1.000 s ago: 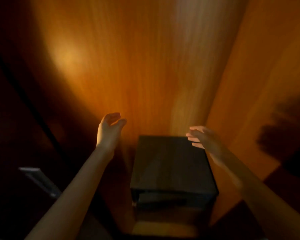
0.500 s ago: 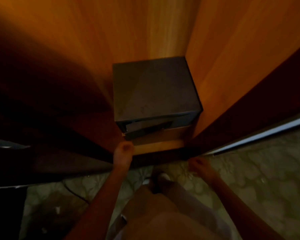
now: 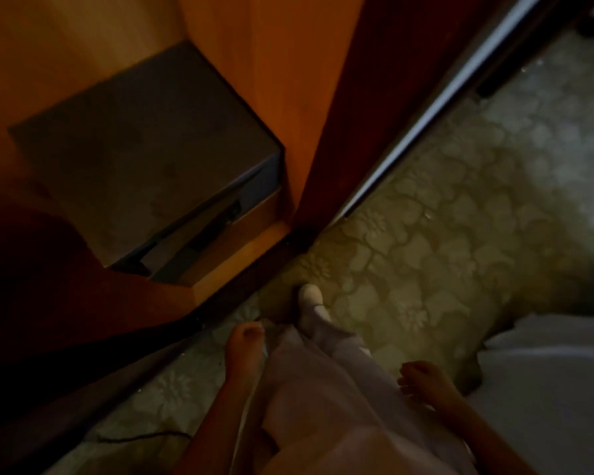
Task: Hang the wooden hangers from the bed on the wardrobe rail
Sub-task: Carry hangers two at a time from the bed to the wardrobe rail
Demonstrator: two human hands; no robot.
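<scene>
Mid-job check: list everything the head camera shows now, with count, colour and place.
Wardrobe: one, orange wood, upper left.
Box: one, dark grey, inside the wardrobe, against its right wall.
Carpet: one, pale patterned, right and bottom.
Bed: one, white, lower right.
Cable: one, black, on the carpet, lower left.
Hangers: none in view.
Foot: one, white-clad, centre.
Left hand: one, empty, beside the leg.
Right hand: one, empty, near the bed.
</scene>
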